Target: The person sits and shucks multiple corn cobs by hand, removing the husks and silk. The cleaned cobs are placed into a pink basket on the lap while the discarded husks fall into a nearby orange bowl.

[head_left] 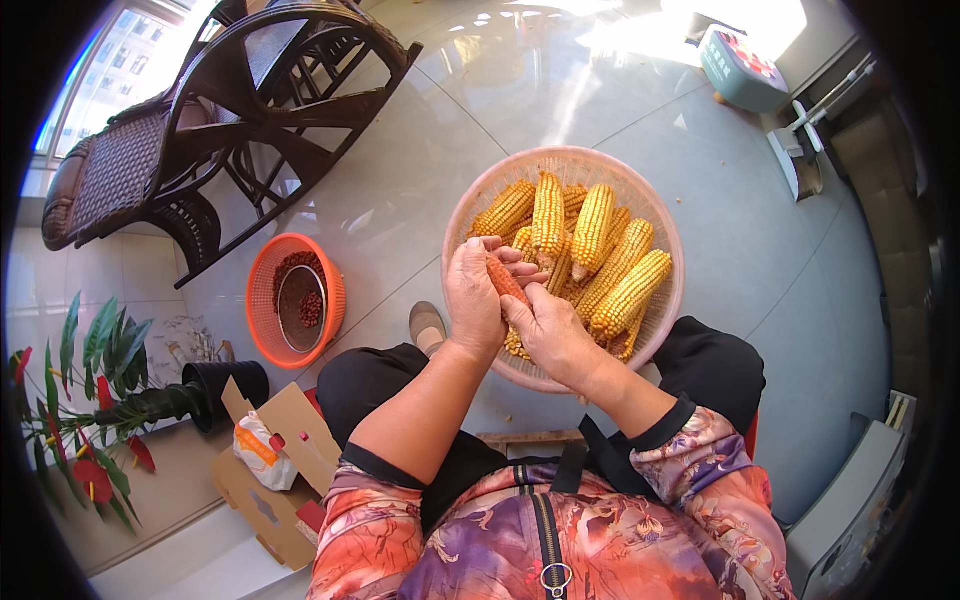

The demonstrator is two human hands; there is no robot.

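Note:
My left hand [478, 296] is wrapped around a reddish corn cob [505, 279], its fingers curled along the far side. My right hand [553, 330] grips the cob's near end, with the thumb laid over it. The visible part of the cob looks bare of kernels. Both hands are over the left half of a round pink plastic basket [677, 274]. Yellow ears of corn [598, 219] lie heaped in it, several pointing away from me. Some loose yellow kernels [517, 345] show under my hands, which hide part of the heap.
An orange plastic basket [255, 300] on the left floor holds a round metal-rimmed dish [294, 330] and small dark red pieces. Beyond it stands a dark wicker rocking chair [255, 112]. An opened cardboard box [300, 442] and potted anthurium [225, 382] are at left; a dustpan [795, 161] is far right.

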